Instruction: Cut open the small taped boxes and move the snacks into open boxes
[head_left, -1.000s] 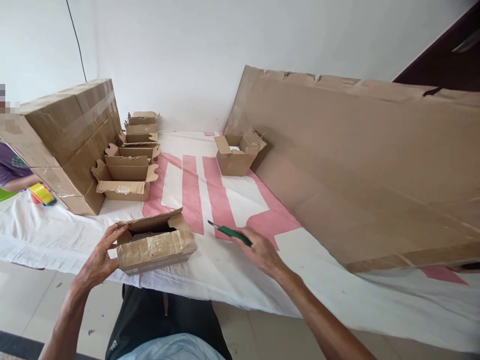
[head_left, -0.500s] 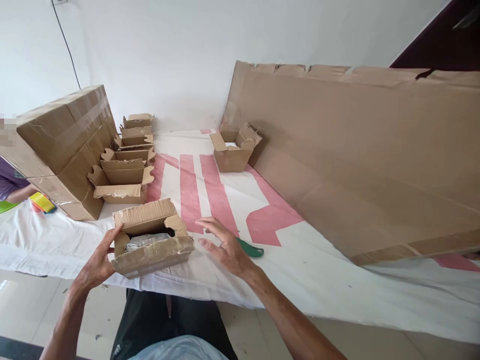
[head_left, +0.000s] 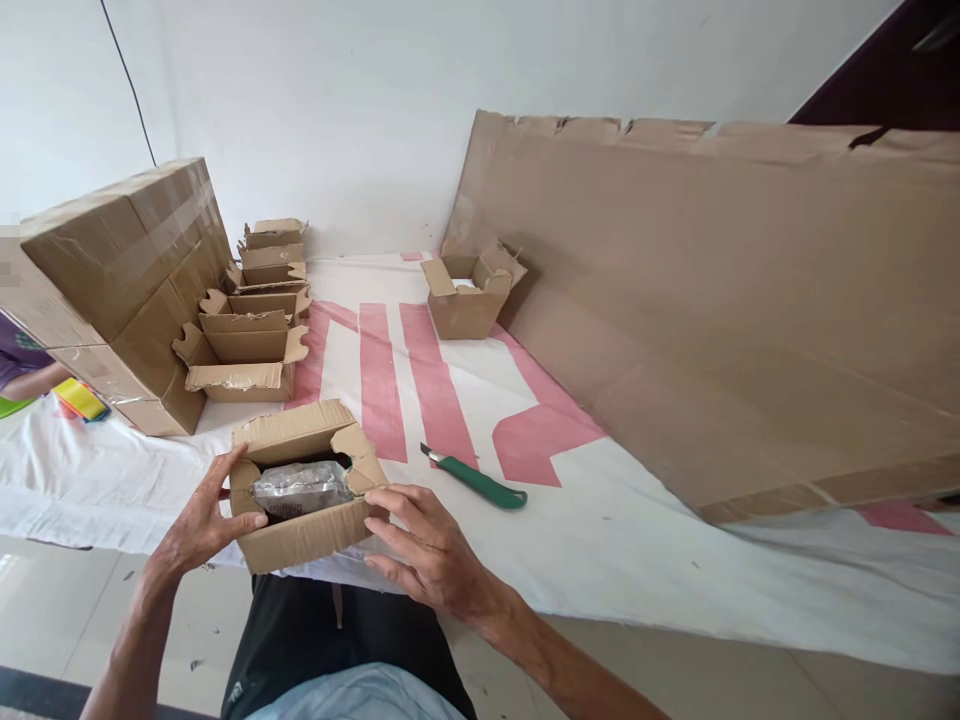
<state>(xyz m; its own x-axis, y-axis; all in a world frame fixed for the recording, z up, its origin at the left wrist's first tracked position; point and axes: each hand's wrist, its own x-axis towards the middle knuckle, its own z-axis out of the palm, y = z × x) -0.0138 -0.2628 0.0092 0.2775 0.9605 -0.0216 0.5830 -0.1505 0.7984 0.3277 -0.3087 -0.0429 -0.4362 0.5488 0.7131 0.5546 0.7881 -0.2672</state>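
Note:
At the table's near edge sits a small open cardboard box (head_left: 311, 545), its flaps spread. Inside it lies a clear plastic-wrapped packet (head_left: 304, 487); what the wrapping covers is hard to make out. My left hand (head_left: 196, 515) grips the box's left end, thumb over the near flap. My right hand (head_left: 427, 545) is at the box's right near corner, fingertips touching the cardboard and fingers apart. To the right of the box, a green-handled utility knife (head_left: 480, 483) lies on the cloth with a short blade showing.
Several opened small boxes (head_left: 244, 380) stand in a row at left, beside a stack of taped cartons (head_left: 161, 290). Another open box (head_left: 459, 315) stands farther back. A large cardboard sheet (head_left: 675, 300) leans at right. A person's arm (head_left: 37, 378) shows at far left.
My right hand has moved left and down onto the box's corner, uncovering the knife. The near flap is now folded outward, and more of the packet shows. My left thumb has come over that flap.

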